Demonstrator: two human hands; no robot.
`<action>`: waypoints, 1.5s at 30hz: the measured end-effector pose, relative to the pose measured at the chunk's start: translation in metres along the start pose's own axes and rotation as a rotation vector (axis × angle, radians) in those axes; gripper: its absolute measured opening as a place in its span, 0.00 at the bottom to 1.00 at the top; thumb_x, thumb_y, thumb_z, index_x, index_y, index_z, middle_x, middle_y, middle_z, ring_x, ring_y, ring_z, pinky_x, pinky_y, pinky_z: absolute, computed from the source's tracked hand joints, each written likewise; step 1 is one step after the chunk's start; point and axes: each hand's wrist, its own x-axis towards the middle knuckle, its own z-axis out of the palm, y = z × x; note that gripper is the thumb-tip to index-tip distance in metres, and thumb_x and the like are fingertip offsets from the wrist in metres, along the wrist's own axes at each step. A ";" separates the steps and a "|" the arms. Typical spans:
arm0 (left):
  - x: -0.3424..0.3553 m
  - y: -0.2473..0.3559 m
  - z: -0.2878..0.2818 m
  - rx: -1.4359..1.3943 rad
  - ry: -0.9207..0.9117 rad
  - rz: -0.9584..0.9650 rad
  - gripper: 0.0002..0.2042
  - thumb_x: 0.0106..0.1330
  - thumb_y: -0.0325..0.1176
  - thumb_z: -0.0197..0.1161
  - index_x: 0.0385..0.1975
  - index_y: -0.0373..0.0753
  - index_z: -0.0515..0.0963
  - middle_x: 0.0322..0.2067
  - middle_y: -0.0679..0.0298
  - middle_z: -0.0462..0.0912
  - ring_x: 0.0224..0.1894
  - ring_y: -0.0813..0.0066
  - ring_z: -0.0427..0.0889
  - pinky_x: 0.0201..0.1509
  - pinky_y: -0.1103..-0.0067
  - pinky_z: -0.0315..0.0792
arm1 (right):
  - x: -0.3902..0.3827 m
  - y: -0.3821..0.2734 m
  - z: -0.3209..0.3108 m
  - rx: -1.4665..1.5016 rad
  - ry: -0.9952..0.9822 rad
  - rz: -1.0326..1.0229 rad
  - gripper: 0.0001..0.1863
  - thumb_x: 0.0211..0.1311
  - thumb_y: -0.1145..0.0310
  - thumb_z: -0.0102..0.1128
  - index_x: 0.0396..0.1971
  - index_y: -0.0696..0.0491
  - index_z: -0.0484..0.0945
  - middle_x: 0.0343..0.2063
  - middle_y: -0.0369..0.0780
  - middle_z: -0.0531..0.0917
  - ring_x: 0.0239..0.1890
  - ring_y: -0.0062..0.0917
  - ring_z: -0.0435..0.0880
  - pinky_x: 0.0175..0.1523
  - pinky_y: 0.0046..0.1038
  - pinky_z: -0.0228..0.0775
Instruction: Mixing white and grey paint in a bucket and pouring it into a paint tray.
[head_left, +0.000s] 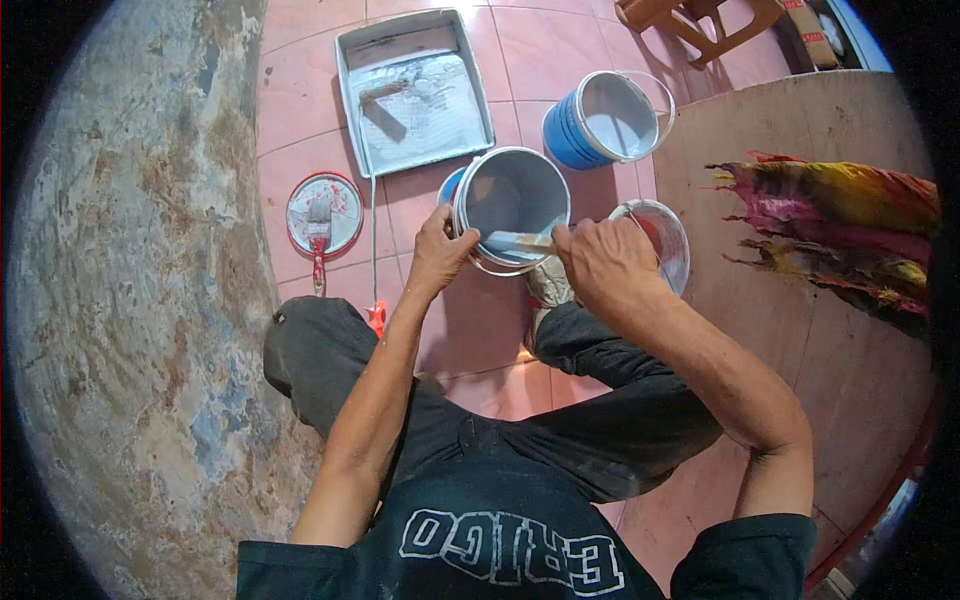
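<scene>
My left hand [445, 250] grips the left rim of a white bucket [515, 190] with a grey inside, in front of me, with something blue showing behind its left side. My right hand [605, 250] is closed around a flat stirring stick or scraper [520, 241], which lies across the near part of the bucket's opening. Just right of that bucket, partly behind my right hand, is another pale container [670, 240] with red inside. A blue bucket [575, 135] of pale liquid stands behind, to the right.
A paint tray [420, 145] with a roller [385, 92], a red-rimmed lid [340, 220] bearing a brush [319, 235], and an orange-handled item [377, 318] sit around me. A wooden board [780, 370] with colourful ragged cloth [830, 200], a brown stool [700, 20] and a mottled surface [140, 300] flank the tiles.
</scene>
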 end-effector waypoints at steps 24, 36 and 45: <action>-0.038 -0.022 -0.072 0.019 0.096 0.039 0.14 0.54 0.31 0.64 0.39 0.33 0.75 0.24 0.64 0.76 0.23 0.79 0.77 0.26 0.77 0.75 | -0.011 -0.069 0.020 0.094 0.070 0.009 0.11 0.69 0.68 0.50 0.47 0.50 0.78 0.29 0.45 0.83 0.30 0.37 0.87 0.32 0.37 0.78; -0.034 -0.033 -0.073 0.114 0.137 0.098 0.16 0.56 0.31 0.62 0.43 0.32 0.76 0.25 0.65 0.78 0.24 0.79 0.78 0.27 0.78 0.75 | 0.002 -0.073 0.043 0.070 0.309 0.053 0.09 0.70 0.68 0.49 0.40 0.51 0.79 0.30 0.44 0.84 0.30 0.34 0.87 0.32 0.35 0.78; -0.034 -0.027 -0.068 0.035 0.100 0.005 0.09 0.57 0.28 0.62 0.36 0.34 0.73 0.24 0.67 0.76 0.24 0.80 0.76 0.26 0.80 0.74 | -0.001 -0.045 0.038 0.019 0.317 0.136 0.09 0.66 0.66 0.52 0.40 0.50 0.80 0.32 0.40 0.80 0.36 0.33 0.83 0.37 0.35 0.75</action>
